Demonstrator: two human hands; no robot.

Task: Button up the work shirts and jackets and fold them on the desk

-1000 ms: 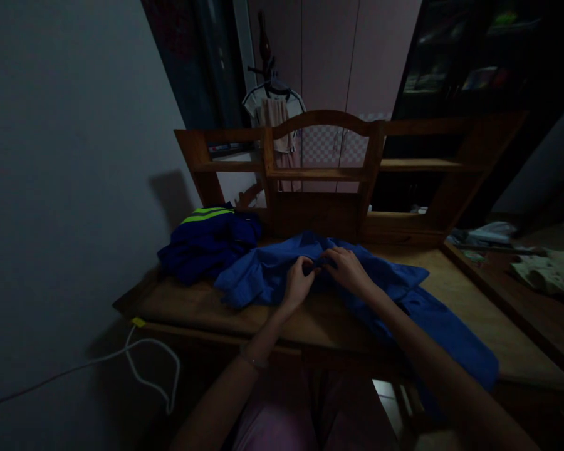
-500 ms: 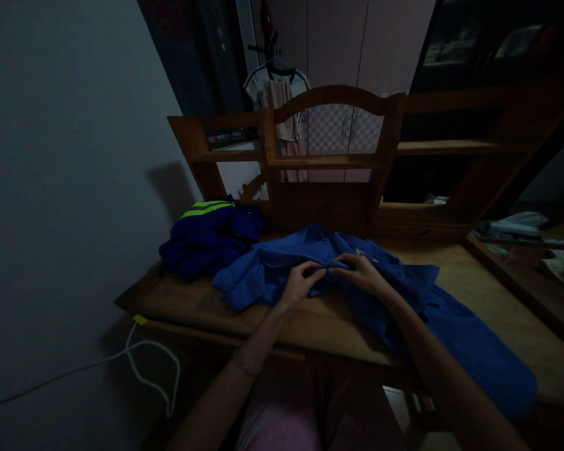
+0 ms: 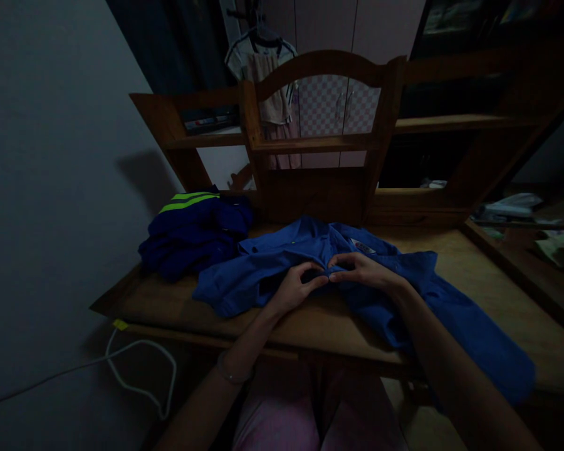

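A bright blue shirt lies spread across the wooden desk, one sleeve running off to the right. My left hand and my right hand meet at the middle of the shirt's front, fingertips nearly touching. Both hands pinch the fabric at the front opening with curled fingers. What exactly sits between the fingertips is too dark to make out.
A folded dark blue garment with green stripes sits at the desk's left rear. A wooden shelf unit rises behind the shirt. A white cable hangs below the desk's left edge. Clothes hang on a hanger behind.
The view has tilted down and shifted, so the desk sits lower in frame. Both hands stay together on the shirt front, slid slightly toward me along the opening.
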